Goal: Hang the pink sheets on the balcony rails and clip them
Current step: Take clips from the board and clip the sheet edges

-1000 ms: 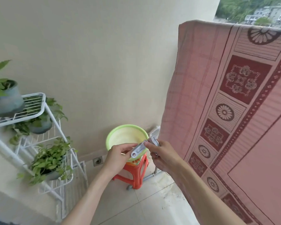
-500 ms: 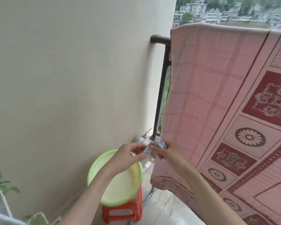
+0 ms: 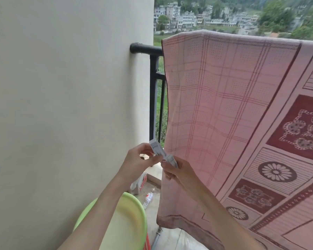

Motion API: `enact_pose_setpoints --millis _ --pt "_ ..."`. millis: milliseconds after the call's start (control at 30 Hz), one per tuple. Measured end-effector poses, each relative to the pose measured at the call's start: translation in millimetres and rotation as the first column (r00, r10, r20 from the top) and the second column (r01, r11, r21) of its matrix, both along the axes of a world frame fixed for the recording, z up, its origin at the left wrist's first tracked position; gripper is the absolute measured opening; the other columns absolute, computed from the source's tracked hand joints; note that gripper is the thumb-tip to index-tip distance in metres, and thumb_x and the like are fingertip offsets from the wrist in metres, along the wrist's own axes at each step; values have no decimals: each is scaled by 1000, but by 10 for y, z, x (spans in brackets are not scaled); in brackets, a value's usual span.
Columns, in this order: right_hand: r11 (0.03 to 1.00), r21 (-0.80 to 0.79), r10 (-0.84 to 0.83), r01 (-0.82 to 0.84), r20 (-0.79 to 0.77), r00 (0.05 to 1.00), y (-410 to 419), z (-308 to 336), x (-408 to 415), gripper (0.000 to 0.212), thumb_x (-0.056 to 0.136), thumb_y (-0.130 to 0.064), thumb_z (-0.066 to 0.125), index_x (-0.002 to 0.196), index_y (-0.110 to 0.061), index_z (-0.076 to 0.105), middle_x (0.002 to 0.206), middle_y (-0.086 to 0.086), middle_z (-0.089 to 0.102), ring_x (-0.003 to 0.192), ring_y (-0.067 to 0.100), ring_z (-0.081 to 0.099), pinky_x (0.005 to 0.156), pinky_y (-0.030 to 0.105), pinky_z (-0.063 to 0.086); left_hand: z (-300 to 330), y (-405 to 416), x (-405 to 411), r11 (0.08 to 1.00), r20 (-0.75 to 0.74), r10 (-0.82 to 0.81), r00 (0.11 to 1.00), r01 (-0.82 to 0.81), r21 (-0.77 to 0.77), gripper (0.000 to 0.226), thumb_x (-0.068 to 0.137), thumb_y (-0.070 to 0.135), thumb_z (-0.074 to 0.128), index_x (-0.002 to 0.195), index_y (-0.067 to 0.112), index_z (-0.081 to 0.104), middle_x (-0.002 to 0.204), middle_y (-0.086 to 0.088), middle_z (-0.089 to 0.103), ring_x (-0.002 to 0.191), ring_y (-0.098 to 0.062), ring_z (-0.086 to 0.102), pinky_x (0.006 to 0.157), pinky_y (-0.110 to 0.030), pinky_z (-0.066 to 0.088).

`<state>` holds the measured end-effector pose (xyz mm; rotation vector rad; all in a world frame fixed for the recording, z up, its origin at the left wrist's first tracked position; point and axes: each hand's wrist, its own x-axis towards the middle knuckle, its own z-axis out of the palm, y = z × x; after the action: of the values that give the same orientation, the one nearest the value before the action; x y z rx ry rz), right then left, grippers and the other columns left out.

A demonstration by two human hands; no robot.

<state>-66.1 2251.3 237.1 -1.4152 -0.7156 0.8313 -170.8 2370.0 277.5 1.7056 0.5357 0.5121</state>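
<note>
A pink sheet (image 3: pixel 224 109) with dark red flower panels hangs over the black balcony rail (image 3: pixel 146 48), covering most of it to the right. In front of the sheet's left edge, low down, both my hands hold white plastic clips (image 3: pixel 161 153). My left hand (image 3: pixel 139 159) pinches the upper clip from the left. My right hand (image 3: pixel 177 170) grips the lower end from the right, close to the sheet's hem. The clips touch neither rail nor sheet top.
A plain beige wall (image 3: pixel 61 105) fills the left side, meeting the rail's end. A green basin (image 3: pixel 130 222) sits below my left forearm on a red stool (image 3: pixel 147 243). A plastic bottle (image 3: pixel 148 197) lies on the floor by the rail's black upright post (image 3: pixel 153 105).
My view has swung up and right from the plant rack and basin to the rail's end. Both hands have risen with the clips and stay together near the sheet's left edge.
</note>
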Motion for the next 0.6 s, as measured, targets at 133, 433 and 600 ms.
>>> enact_pose_setpoints --millis 133,433,600 --pt "996 72 -41 43 -25 999 0 25 142 8 80 -21 69 76 -29 69 62 3 46 53 13 40 58 25 37 54 114 212 992 -8 -124 992 124 -10 21 73 12 75 92 14 68 85 3 65 68 -10 55 73 -31 46" --pt "936 2 -348 353 166 923 -40 77 130 10 86 -11 63 92 -19 64 52 -9 46 47 9 39 52 25 32 85 516 539 945 34 -327 944 327 9 30 72 47 65 98 31 64 95 12 67 86 -8 60 67 -16 43" --pt "824 33 -552 565 268 790 4 280 93 9 87 -17 62 86 -26 62 50 -17 46 49 4 37 53 23 30 502 837 981 894 120 -446 887 434 112 109 47 82 59 140 33 29 134 12 46 116 1 48 83 -16 41"
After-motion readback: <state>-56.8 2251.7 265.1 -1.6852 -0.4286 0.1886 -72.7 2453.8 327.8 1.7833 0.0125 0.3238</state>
